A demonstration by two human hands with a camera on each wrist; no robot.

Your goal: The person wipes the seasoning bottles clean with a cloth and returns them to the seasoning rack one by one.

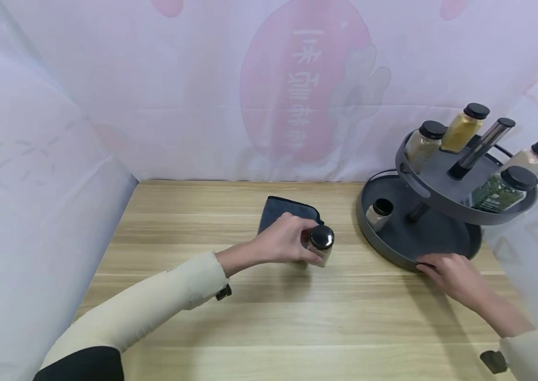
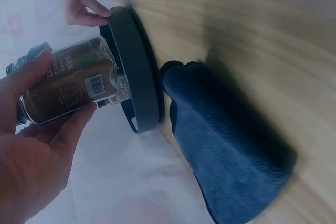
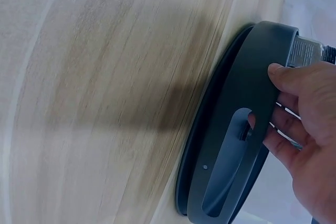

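Note:
My left hand holds a clear spice jar with a black lid and brown powder inside, raised above the table. In the left wrist view its printed label and barcode show, with fingers and thumb around the lid end. My right hand grips the front rim of the lower tier of a dark grey two-tier spice rack. From the right wrist view, the thumb presses the outer rim and the fingers reach inside, near an oblong handle slot. One small black-lidded jar stands on that lower tier at the left.
The upper tier bears several black-lidded spice jars around a central post. A folded dark blue cloth lies on the wooden table behind my left hand. Printed white sheeting hangs at the back and sides.

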